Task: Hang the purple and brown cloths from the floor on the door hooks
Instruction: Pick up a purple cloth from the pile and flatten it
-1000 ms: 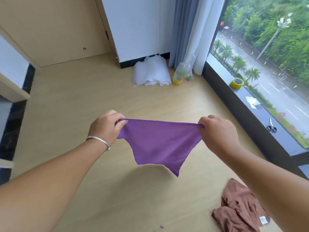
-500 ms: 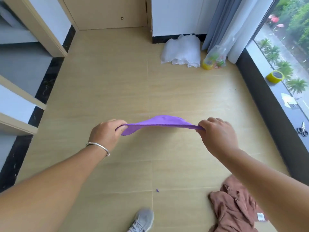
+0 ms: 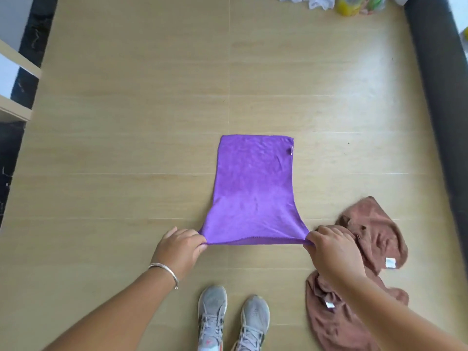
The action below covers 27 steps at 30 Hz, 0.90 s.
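Note:
The purple cloth (image 3: 254, 188) is spread flat over the wooden floor in front of me, its far edge away from me. My left hand (image 3: 178, 249) pinches its near left corner and my right hand (image 3: 334, 249) pinches its near right corner, stretching the near edge taut. The brown cloth (image 3: 364, 269) lies crumpled on the floor to the right, partly under my right arm, with small white labels showing. No door or hooks are in view.
My two grey sneakers (image 3: 233, 320) stand just behind the cloth. A dark window ledge (image 3: 435, 97) runs along the right. A white plastic bag and a yellow container (image 3: 347, 6) sit at the top. Shelving edges (image 3: 15, 72) and a dark strip lie at the left.
The view tipped down toward the floor. The purple cloth, held up and flipped between my hands, now lies spread out flat with both hands still on its near corners.

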Motion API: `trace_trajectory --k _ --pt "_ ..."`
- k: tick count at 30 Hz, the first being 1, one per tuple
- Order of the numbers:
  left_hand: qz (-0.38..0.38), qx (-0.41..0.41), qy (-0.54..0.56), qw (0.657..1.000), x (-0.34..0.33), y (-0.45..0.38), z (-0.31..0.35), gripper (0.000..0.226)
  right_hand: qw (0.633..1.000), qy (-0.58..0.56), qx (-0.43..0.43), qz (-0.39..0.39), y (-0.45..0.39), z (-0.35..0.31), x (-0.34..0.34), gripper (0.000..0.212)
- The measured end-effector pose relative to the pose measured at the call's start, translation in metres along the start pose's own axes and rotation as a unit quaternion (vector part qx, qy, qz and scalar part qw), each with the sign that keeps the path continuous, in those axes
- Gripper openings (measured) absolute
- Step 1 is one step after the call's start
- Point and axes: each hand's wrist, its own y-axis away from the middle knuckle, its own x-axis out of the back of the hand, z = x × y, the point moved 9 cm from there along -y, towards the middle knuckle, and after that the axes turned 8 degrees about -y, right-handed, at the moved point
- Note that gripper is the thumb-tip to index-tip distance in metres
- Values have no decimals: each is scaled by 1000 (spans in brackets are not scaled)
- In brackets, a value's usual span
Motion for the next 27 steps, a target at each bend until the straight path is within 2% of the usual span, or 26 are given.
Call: trace_trajectory --k 3,7,12,15,20,27 --pt "-47 7 -29 998 -44 4 -4 25 999 17 -13 -24 5 7 -37 11" --pt "-70 3 -38 997 -80 6 -5 21 996 41 -17 -71 5 13 -81 18" --pt "-22 -14 5 1000 -94 -29 -15 13 998 33 -24 -48 -25 19 -107 19" --pt "37 -36 30 998 -91 -66 -19 5 999 24 -30 -25 -55 28 -119 20" --pt "101 -85 17 991 -88 -143 -23 1 999 -1 -30 25 -117 49 -130 20" --pt "125 -110 25 986 -105 -247 -36 16 992 -70 -49 89 -203 89 -135 19"
